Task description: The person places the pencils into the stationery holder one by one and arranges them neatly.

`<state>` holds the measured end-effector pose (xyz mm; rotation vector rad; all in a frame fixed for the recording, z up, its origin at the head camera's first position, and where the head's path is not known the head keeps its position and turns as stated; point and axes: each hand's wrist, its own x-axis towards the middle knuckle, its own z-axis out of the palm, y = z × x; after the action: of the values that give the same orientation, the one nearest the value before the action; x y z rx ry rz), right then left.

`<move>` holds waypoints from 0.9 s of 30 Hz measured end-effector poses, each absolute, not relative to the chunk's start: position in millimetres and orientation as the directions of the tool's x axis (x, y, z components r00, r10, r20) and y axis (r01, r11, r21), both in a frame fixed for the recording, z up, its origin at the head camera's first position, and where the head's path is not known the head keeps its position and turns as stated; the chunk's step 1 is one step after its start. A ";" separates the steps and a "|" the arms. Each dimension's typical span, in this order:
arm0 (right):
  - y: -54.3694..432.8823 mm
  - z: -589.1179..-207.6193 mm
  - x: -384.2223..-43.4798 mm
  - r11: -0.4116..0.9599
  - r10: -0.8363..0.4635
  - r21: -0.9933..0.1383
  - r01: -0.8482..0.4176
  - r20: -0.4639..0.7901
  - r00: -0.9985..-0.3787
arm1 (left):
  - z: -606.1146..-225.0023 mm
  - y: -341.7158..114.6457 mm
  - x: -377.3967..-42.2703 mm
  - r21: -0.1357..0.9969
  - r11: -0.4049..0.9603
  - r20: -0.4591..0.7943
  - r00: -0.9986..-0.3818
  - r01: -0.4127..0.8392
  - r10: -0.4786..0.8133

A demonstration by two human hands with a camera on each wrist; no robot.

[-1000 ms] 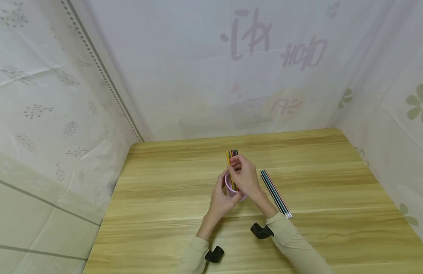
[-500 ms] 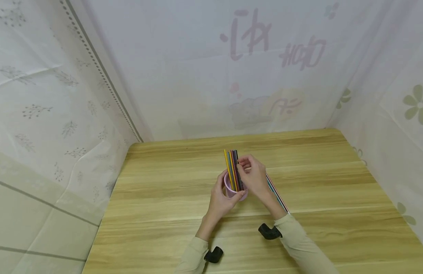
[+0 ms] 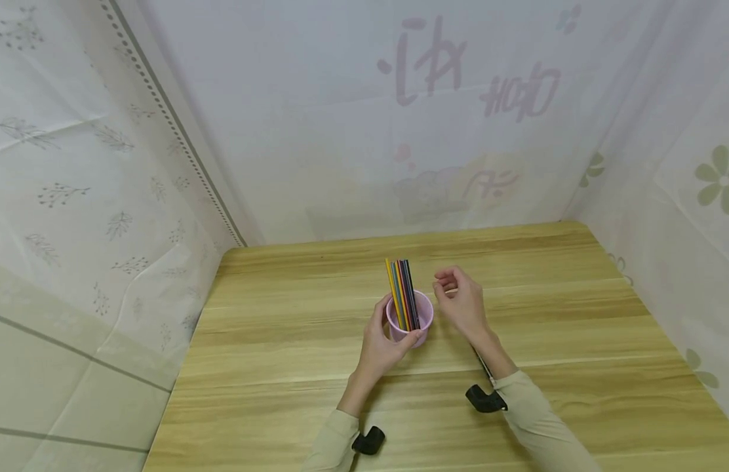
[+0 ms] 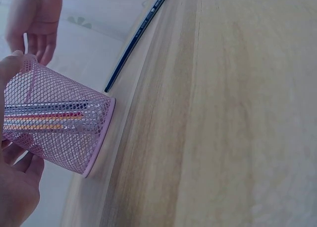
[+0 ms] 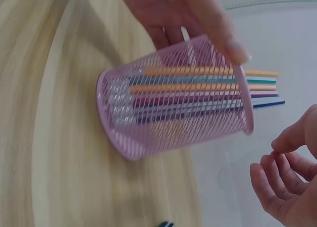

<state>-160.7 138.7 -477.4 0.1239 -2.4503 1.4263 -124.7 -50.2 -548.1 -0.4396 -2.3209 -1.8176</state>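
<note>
My left hand grips a pink mesh pen cup around its side, thumb at the rim. Inside the cup stands a bunch of colored pencils, leaning together and poking above the rim; yellow, teal, red and dark ones show. To the right of the cup, apart from it, hovers my right hand, its fingers loosely curled around nothing. In the right wrist view, thumb and fingertips of that hand come close with nothing visible between them. A dark pencil lies on the table beyond the cup in the left wrist view.
Under my right forearm, more pencils lie on the wood-grain table, mostly hidden by the arm. Patterned pale curtains hang behind the table and along both sides.
My right hand has let go of the pencils and moved right, away from the cup. The pencils now stand in the cup, spread slightly. My left hand has kept its hold.
</note>
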 end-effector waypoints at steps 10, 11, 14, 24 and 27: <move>159.7 -486.6 -159.2 0.531 0.086 -0.828 -0.179 0.263 -0.961 | -550.3 -49.5 -126.7 0.916 0.220 0.314 -0.941 0.335 0.124; 161.6 -487.0 -158.4 0.535 0.088 -0.827 -0.173 0.258 -0.962 | -550.3 -49.4 -126.8 0.916 0.217 0.316 -0.940 0.337 0.125; 167.5 -491.0 -156.1 0.542 0.094 -0.826 -0.152 0.240 -0.966 | -550.7 -49.1 -126.5 0.914 0.210 0.325 -0.937 0.346 0.127; 185.7 -504.9 -146.9 0.575 0.090 -0.813 -0.093 0.175 -0.980 | -544.3 -45.9 -124.0 0.914 0.197 0.340 -0.935 0.354 0.102; 189.4 -509.1 -145.2 0.607 0.084 -0.790 -0.084 0.169 -0.982 | -531.6 -45.5 -120.0 0.915 0.200 0.337 -0.936 0.351 0.101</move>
<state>-145.2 189.4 -509.1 -0.0006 -2.6426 1.3147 -120.0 -45.5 -531.6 -0.4346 -2.2686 -1.8167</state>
